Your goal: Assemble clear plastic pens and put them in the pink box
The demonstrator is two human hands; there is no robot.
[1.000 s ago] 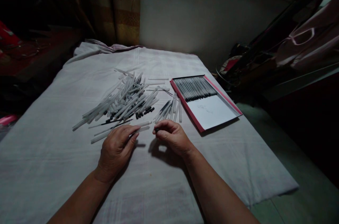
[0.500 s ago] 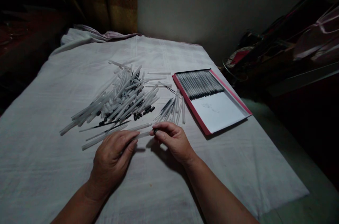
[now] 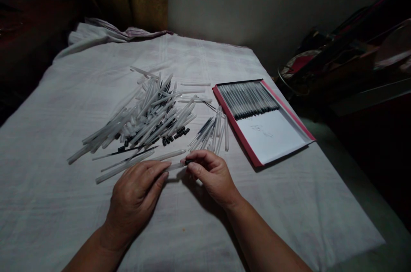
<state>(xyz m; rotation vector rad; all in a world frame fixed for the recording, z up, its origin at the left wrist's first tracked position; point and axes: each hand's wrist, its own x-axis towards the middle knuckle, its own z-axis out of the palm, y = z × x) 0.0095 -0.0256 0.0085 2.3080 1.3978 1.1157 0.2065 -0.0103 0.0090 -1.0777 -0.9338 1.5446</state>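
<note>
- While a clear pen barrel (image 3: 175,166) is held low over the white cloth (image 3: 192,229), its near length is covered by the left hand (image 3: 136,197), palm down, fingers closed over it.
- A small black end piece (image 3: 188,162) is pinched at the barrel's tip between thumb and forefinger of the right hand (image 3: 213,173), the other fingers curled under. Whether it is fully seated cannot be told.
- Both forearms are brought in from the near edge, wrists low, the hands almost touching.
- Just beyond the right hand, a small bunch of pens (image 3: 212,133) is laid side by side, judged to be finished.
- Further left, a big loose pile of barrels (image 3: 144,113) and scattered black caps (image 3: 175,135) lies unworked.
- Out to the right, one row of pens (image 3: 250,100) is packed at the far end of the red-rimmed box (image 3: 237,135). Most of its floor is bare, so the work is judged less than half done.
</note>
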